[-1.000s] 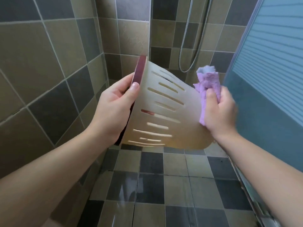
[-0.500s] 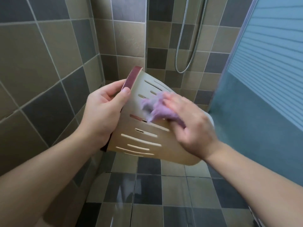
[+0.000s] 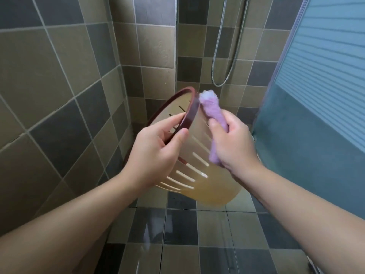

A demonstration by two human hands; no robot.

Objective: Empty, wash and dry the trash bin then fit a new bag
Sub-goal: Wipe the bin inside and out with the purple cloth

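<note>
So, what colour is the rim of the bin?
Dark red, on a beige bin; the rim shows best in the head view.

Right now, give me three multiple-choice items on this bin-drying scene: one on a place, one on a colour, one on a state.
1. Where does the left hand hold the trash bin?
A. by its base
B. at its rim
C. by a handle

2. What colour is the cloth?
A. purple
B. green
C. white

3. How is the bin held?
A. standing upright on the floor
B. hanging on the shower hose
C. tipped on its side, off the floor

Answers:
1. B, the thumb and fingers pinch the dark red rim.
2. A, the rolled cloth in the right hand is light purple.
3. C, its opening faces left and floor tiles show beneath it.
</note>
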